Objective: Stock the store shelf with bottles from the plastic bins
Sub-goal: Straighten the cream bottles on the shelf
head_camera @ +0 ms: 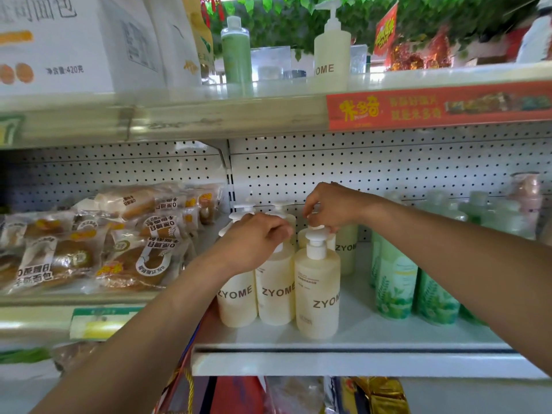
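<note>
Several cream ZYOME pump bottles stand on the white shelf [358,330]. My left hand [254,240] grips the pump head of the middle front bottle [276,291], with another bottle [237,297] to its left. My right hand [328,206] pinches the pump top of a bottle in the row behind, its body mostly hidden by the front right bottle [318,294]. More ZYOME bottles stand at the back against the pegboard.
Green patterned bottles [397,282] stand to the right on the same shelf. Packaged bread [89,246] fills the left shelf. The upper shelf [209,109] holds a green bottle [236,52], a ZYOME pump bottle [331,52] and boxes.
</note>
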A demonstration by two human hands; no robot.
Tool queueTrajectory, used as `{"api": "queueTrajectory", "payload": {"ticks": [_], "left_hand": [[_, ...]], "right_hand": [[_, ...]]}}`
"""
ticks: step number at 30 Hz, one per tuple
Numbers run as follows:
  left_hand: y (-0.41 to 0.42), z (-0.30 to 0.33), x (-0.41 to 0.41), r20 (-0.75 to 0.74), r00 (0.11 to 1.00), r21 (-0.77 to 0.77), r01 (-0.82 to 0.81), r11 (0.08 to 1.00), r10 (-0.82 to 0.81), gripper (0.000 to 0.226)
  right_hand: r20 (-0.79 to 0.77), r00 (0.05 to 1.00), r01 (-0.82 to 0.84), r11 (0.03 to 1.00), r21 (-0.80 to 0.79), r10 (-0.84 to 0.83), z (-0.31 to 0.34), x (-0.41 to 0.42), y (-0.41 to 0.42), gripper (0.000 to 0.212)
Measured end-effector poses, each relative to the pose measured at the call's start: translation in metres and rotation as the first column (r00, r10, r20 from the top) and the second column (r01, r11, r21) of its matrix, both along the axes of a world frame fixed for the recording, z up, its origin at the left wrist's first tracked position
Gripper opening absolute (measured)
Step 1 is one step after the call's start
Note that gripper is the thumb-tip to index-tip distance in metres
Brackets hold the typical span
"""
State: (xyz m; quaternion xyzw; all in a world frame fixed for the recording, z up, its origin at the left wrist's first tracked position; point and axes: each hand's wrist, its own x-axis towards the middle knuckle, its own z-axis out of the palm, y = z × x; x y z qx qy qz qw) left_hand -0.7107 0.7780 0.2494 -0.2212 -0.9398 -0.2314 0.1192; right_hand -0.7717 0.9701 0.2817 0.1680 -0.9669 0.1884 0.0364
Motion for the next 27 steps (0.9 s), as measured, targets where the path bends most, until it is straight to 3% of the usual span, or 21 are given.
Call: {"api": "queueTrajectory", "payload": {"ticks": [5,8,10,13,15,20,27], "left_hand": [[0.001,0.002,0.001,-0.006,1.0,-0.002,0.008,1.0,-0.008,0.029],[0.001,0.004,-0.002,0.016,1.0,0.008,0.025,1.0,-0.026,0.027],[0.0,0.007,-0.007,0.0,1.0,0.074,0.029,0.997,-0.029,0.028],[0.0,0.015,-0.02,-0.086,0.996,0.118,-0.019,0.993,0.029,0.03],[-0.001,0.02,-0.031,-0.044,0.997,0.075,-0.053,0.996,0.056,0.032],[-0.002,0.019,-0.047,0.087,0.996,-0.065,-0.027,0.998,0.033,0.037],[-0.004,0.018,-0.051,0.063,0.998,-0.083,-0.021,0.996,0.027,0.035]], "right_hand": [[0.043,0.997,-0.067,0.996,-0.065,0.069,0.001,0.0,-0.006,0.022],[0.089,0.991,-0.095,0.991,-0.09,0.103,0.004,0.001,0.001,0.015],[0.032,0.995,-0.083,0.982,-0.168,0.09,0.008,0.0,0.01,0.017],[-0.16,0.983,0.046,0.968,-0.248,-0.088,0.014,-0.013,0.027,0.018],[-0.182,0.964,0.161,0.972,-0.17,-0.192,0.016,-0.022,0.037,0.03],[0.004,0.971,0.24,0.966,0.095,-0.241,0.01,-0.034,0.045,0.049],[-0.053,0.95,0.311,0.938,0.156,-0.306,0.0,-0.051,0.034,0.044]]}}
